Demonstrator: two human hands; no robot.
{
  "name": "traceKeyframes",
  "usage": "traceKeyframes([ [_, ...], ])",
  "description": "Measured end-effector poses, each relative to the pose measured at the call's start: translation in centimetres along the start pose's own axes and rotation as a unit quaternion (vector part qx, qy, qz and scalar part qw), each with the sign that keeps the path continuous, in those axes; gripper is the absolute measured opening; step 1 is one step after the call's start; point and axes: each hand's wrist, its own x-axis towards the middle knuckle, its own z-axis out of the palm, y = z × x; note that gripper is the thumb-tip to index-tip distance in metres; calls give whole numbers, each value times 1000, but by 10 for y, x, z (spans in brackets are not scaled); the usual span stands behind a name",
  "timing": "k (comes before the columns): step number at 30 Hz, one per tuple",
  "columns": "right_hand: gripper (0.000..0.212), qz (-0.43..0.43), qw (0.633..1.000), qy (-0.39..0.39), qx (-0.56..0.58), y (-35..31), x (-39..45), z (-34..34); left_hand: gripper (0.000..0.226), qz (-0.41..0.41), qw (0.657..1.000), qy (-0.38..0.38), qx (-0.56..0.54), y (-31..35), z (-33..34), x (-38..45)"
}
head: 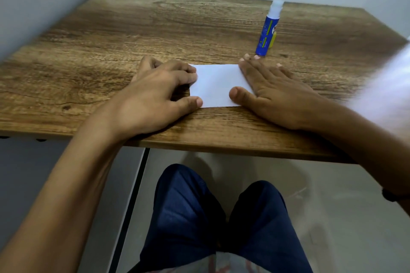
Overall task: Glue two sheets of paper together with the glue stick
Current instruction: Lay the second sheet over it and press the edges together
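**Both hands pressing the paper flat**

I see the wooden table (111, 35) filling most of my view, pushed against pale walls, with the person's legs in dark blue trousers (213, 217) below its near edge. A blurred white shape (386, 86) crosses the right side; I cannot tell what it is.

The left hand (155, 95) rests on the table with its fingers curled, fingertips and thumb pressing down on the left edge of the paper. The right hand (275, 93) lies flat and spread, palm down, covering the paper's right edge, thumb on its near corner. Neither hand grasps anything.

The white paper (214, 85) lies flat between them, near the table's front edge; I cannot separate two sheets.

The glue stick (267, 31) stands upright and capped, just beyond the right fingertips, apart from them.
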Motion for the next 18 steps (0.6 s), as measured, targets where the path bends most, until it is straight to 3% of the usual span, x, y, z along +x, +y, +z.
traceKeyframes([
  [3, 95, -2, 1000, 5, -2, 1, 0, 0, 49, 3, 1000, 6, -9, 0, 0, 1],
  [8, 96, -6, 1000, 19, -1, 0, -1, 1, 40, 6, 997, 80, 13, 19, -3, 24],
  [13, 100, 2, 997, 72, 21, 1, -6, 5, 42, 42, 992, 39, 110, 39, 5, 59],
  [18, 97, 2, 995, 99, 15, 3, -5, 8, 40, 20, 989, 21, 146, 42, 9, 71],
])
